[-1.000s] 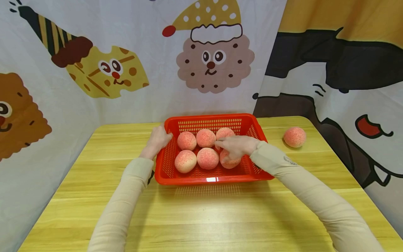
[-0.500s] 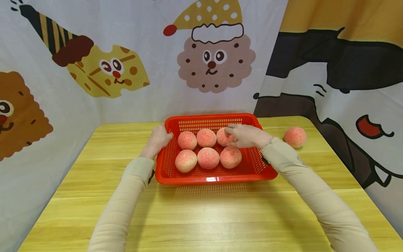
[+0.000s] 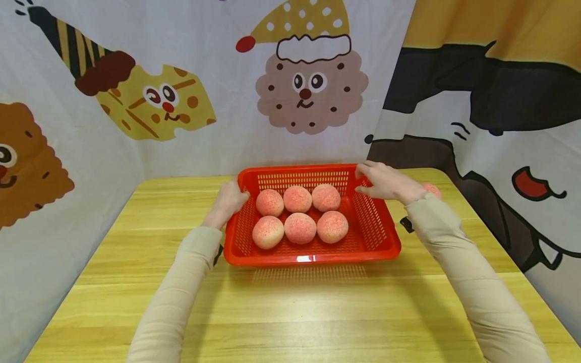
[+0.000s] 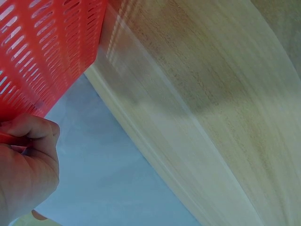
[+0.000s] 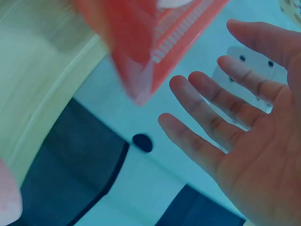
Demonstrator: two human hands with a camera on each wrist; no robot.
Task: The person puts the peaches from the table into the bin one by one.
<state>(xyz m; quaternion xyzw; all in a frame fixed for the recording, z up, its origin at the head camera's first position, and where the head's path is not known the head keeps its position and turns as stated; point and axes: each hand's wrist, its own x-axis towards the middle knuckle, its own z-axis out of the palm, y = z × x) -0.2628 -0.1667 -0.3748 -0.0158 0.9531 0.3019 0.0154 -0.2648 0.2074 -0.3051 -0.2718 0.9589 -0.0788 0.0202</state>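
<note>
A red plastic basket (image 3: 313, 260) holds peaches in two rows of three, among them a paler peach (image 3: 268, 232) at the front left. My left hand (image 3: 229, 200) grips the basket's left rim; the left wrist view shows the thumb and curled fingers (image 4: 35, 127) closed on the rim's edge. Over the far right corner hovers my right hand (image 3: 386, 180), fingers spread and nothing in it. In the right wrist view its palm (image 5: 268, 160) faces the basket corner (image 5: 141, 89) across a gap. Partly hidden behind the right wrist is a loose peach (image 3: 432, 190) on the table.
The basket stands on a light wood-grain table (image 3: 290, 312). Behind the table hangs a white cloth (image 3: 218, 151) printed with cartoon food figures. Its right part has a large dark cartoon shape (image 3: 522, 91).
My right hand has moved right and away from over the peaches to the basket's far right corner, its wrist now covering part of the loose peach. My left hand stays on the rim.
</note>
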